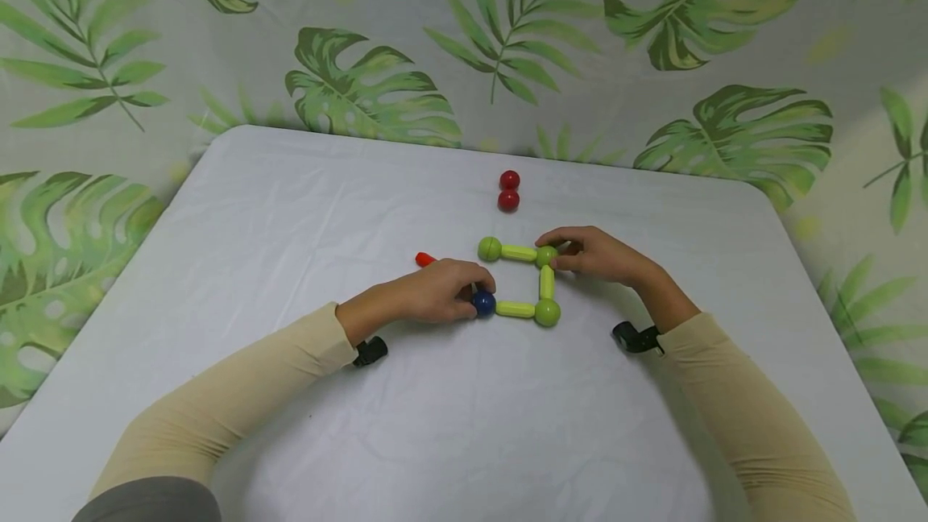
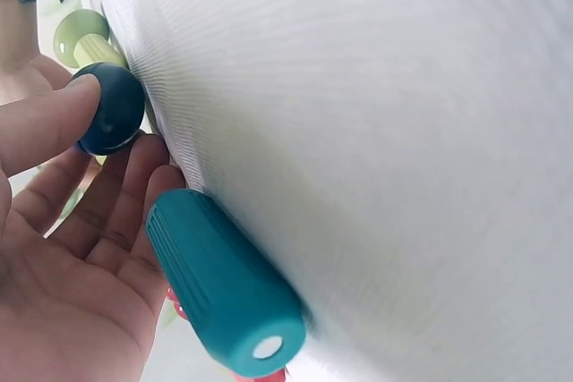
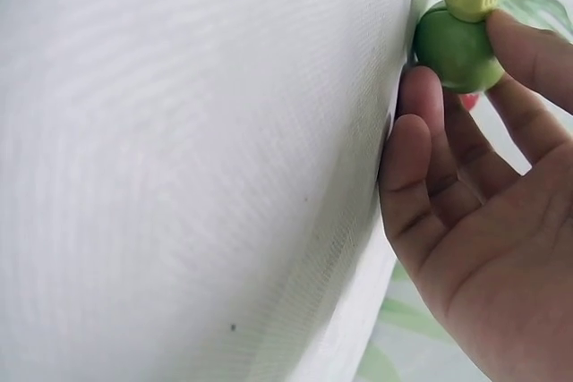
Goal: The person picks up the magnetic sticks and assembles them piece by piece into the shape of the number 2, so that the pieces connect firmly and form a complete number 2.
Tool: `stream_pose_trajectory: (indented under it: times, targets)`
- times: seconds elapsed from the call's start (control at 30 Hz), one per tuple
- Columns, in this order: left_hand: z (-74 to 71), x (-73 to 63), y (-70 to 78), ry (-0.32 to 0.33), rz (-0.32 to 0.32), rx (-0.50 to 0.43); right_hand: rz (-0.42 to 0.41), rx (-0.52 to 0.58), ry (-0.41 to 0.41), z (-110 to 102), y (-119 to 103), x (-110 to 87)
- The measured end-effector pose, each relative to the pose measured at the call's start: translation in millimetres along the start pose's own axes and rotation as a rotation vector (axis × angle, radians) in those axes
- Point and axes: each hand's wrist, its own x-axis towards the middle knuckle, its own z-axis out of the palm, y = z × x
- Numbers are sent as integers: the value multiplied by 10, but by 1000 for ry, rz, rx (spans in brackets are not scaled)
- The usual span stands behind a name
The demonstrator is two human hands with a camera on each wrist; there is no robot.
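Evidently for steadiness, left hand [image 1: 444, 290] pinches the blue ball [image 1: 483, 304] and right hand [image 1: 600, 254] the green far-right corner ball [image 1: 546, 257], each between thumb and fingers, which probably stops the ball-and-rod frame [image 1: 547, 283], lying flat on the white table [image 1: 507, 425], from shifting at its joints.

2 balls [image 1: 509, 200] behind the rod-and-ball frame [image 1: 547, 283]

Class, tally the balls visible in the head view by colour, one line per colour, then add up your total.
Green balls: 3
Red balls: 2
Blue ball: 1
Total: 6
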Motion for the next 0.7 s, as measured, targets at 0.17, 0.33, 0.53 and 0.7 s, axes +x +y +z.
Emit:
stream_pose_trajectory:
  times: [0.17,0.33,0.53,0.7]
  targets:
    - [-7,-4,5,-5,-3,-3,-41,-78,58,32,-39,-62]
    - [-6,10,16,-14,-1,-15,-204,-345,216,148,-193,-275]
    - [-7,6,-14,1,-1,-14,-352,-501,177,384,-397,-523]
    - [-2,6,-11,-8,-10,-32,-365,-549,151,519,-444,-560]
